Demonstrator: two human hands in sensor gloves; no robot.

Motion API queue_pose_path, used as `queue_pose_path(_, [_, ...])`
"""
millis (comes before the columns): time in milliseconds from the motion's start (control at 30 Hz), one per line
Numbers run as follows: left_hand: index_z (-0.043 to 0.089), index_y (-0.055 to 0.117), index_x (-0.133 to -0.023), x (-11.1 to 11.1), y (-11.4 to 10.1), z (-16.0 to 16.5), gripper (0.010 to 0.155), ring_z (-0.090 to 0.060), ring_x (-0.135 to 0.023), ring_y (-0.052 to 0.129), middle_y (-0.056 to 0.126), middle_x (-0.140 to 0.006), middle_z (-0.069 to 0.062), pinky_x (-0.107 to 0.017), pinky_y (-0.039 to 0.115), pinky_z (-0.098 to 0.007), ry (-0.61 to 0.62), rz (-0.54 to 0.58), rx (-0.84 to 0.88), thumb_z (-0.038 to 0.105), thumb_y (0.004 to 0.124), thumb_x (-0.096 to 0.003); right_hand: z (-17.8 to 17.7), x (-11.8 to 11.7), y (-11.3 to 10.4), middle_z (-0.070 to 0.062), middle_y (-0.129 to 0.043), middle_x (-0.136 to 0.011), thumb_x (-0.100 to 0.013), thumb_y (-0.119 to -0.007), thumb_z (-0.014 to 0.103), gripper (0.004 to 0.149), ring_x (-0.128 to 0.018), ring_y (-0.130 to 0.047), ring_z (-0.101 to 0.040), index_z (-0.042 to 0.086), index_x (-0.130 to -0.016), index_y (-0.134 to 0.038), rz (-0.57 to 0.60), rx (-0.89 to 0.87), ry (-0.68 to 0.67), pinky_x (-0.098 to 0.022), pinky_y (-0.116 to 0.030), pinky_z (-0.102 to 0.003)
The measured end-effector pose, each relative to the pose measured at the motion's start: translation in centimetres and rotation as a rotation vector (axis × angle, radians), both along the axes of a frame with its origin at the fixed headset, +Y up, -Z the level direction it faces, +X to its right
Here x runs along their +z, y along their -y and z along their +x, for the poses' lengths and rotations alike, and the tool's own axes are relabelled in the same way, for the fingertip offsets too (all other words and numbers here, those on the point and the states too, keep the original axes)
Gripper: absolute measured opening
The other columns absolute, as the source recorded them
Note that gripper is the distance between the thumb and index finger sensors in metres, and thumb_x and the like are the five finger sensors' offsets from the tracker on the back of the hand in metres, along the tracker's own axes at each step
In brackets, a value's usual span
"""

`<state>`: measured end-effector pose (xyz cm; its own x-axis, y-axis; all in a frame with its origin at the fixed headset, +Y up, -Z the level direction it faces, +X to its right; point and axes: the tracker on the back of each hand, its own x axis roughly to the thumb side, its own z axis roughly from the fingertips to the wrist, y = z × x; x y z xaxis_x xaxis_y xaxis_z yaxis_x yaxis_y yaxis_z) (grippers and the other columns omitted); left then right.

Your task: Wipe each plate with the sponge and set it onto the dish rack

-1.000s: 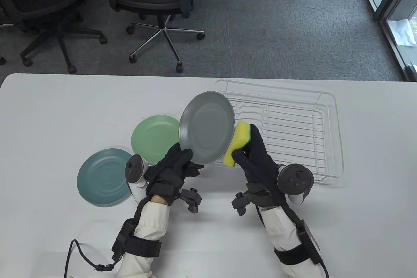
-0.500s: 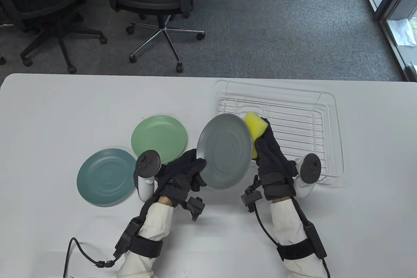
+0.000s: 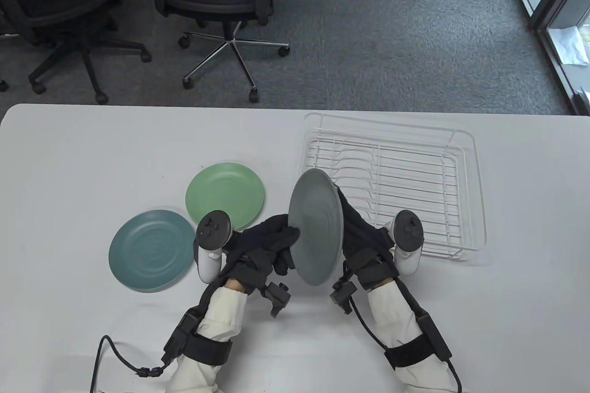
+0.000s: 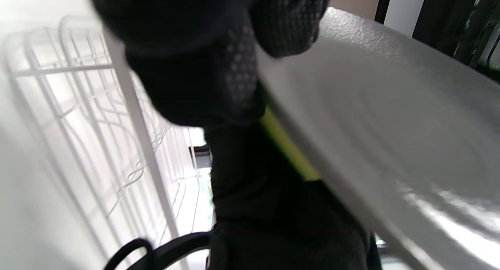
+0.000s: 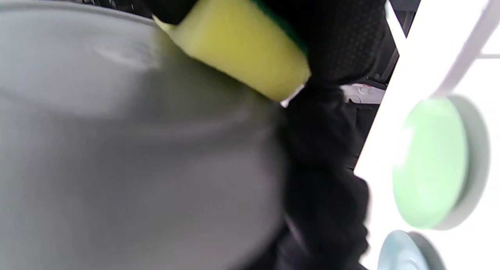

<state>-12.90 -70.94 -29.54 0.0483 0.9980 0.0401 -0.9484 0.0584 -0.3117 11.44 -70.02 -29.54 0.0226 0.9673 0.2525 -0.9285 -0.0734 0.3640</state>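
Above the desk (image 3: 69,158), left hand (image 3: 265,245) grips tilted grey plate (image 3: 317,227); right hand (image 3: 364,238) presses yellow sponge (image 5: 238,43) behind it.

sponge (image 5: 238,47) hidden behind grey plate (image 3: 316,226) from above, both wrist views motion-blurred

The left hand (image 3: 265,241) grips the lower left rim of the grey plate (image 3: 316,227), thumb on its face and fingers curled behind, holding it tilted nearly on edge. The right hand (image 3: 364,238) sits behind the plate's right side, its fingers apparently clamped round the yellow sponge (image 5: 238,43) pressed against the back. Both white-sleeved forearms angle inward toward the plate.
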Motion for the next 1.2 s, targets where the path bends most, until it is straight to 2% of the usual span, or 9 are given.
queue_pose_path(133, [0.001,0.088,-0.086,0.0,0.0,-1.3,0.044,-0.014,-0.022,0.110,0.106,-0.044,-0.015,-0.004,0.095,-0.005,-0.117,-0.022,0.082,0.027,0.078,-0.0509,-1.6,0.6,-0.4,-0.034,-0.063,-0.105,-0.066,-0.058,0.035,0.063,-0.083,-0.078,-0.046,0.009,-0.117,-0.030,0.040,0.089,-0.033,-0.057,-0.079,-0.047])
queue_pose_path(200, [0.002,0.088,-0.086,0.0,0.2,-1.8,0.044,-0.014,-0.022,0.109,0.106,-0.043,-0.015,-0.004,0.096,-0.005,-0.158,-0.030,0.103,0.026,0.078,-0.0509,-1.8,0.9,-0.8,-0.035,-0.064,-0.103,-0.066,-0.059,0.034,0.063,-0.082,-0.078,-0.047,0.008,-0.116,-0.032,0.061,0.110,-0.027,-0.056,-0.079,-0.045])
queue_pose_path(233, [0.002,0.088,-0.086,0.0,0.3,-2.2,0.044,-0.013,-0.023,0.110,0.107,-0.047,-0.013,-0.004,0.096,-0.004,-0.200,-0.023,0.105,0.027,0.078,-0.0510,-1.7,1.0,-1.1,-0.035,-0.069,-0.099,-0.066,-0.059,0.035,0.063,-0.076,-0.083,-0.045,0.005,-0.116,-0.035,0.080,0.121,-0.020,-0.054,-0.082,-0.043])
queue_pose_path(433, [0.001,0.085,-0.087,-0.3,0.9,-3.6,0.045,-0.012,-0.026,0.110,0.107,-0.052,-0.011,-0.006,0.096,-0.004,-0.284,-0.046,0.123,0.027,0.077,-0.0521,-1.1,1.7,-3.1,-0.037,-0.072,-0.094,-0.068,-0.058,0.039,0.067,-0.068,-0.088,-0.041,-0.002,-0.115,-0.036,0.053,-0.006,-0.120,-0.049,-0.084,-0.038])
queue_pose_path(567, [0.000,0.085,-0.087,-0.4,1.3,-3.7,0.045,-0.013,-0.026,0.109,0.106,-0.053,-0.011,-0.007,0.095,-0.005,-0.295,-0.038,0.056,0.027,0.077,-0.0523,0.5,2.5,-5.2,-0.036,-0.068,-0.098,-0.068,-0.058,0.041,0.067,-0.073,-0.085,-0.042,0.000,-0.117,-0.034,0.138,0.040,-0.002,-0.052,-0.082,-0.041])
queue_pose_path(667, [0.000,0.085,-0.087,-0.5,1.4,-3.3,0.045,-0.015,-0.026,0.108,0.106,-0.052,-0.012,-0.007,0.094,-0.008,-0.272,-0.022,-0.012,0.026,0.078,-0.0521,1.9,2.8,-6.1,-0.035,-0.064,-0.102,-0.067,-0.058,0.040,0.066,-0.078,-0.081,-0.044,0.006,-0.117,-0.033,0.196,0.076,0.122,-0.055,-0.080,-0.043])
queue_pose_path(767, [0.000,0.086,-0.087,-0.5,1.3,-2.7,0.044,-0.016,-0.027,0.107,0.105,-0.052,-0.013,-0.007,0.093,-0.009,-0.214,-0.003,-0.074,0.026,0.079,-0.0521,2.9,2.6,-6.0,-0.034,-0.060,-0.106,-0.067,-0.059,0.039,0.063,-0.084,-0.075,-0.046,0.011,-0.118,-0.033,0.196,0.047,0.170,-0.059,-0.077,-0.047])
queue_pose_path(1033, [0.003,0.087,-0.088,-0.4,0.5,-0.6,0.043,-0.020,-0.028,0.106,0.105,-0.054,-0.014,-0.009,0.092,-0.013,-0.006,0.055,-0.190,0.026,0.079,-0.0520,3.9,1.2,-4.2,-0.031,-0.052,-0.112,-0.068,-0.056,0.036,0.058,-0.094,-0.064,-0.049,0.019,-0.118,-0.032,0.117,-0.090,0.138,-0.064,-0.071,-0.053])
queue_pose_path(1200, [0.004,0.087,-0.088,0.0,-0.1,0.7,0.043,-0.020,-0.028,0.106,0.105,-0.054,-0.014,-0.008,0.093,-0.013,0.081,0.077,-0.167,0.026,0.079,-0.0519,2.7,0.5,-2.3,-0.031,-0.051,-0.112,-0.069,-0.053,0.036,0.058,-0.094,-0.063,-0.049,0.017,-0.119,-0.030,0.037,-0.124,0.070,-0.064,-0.070,-0.054])
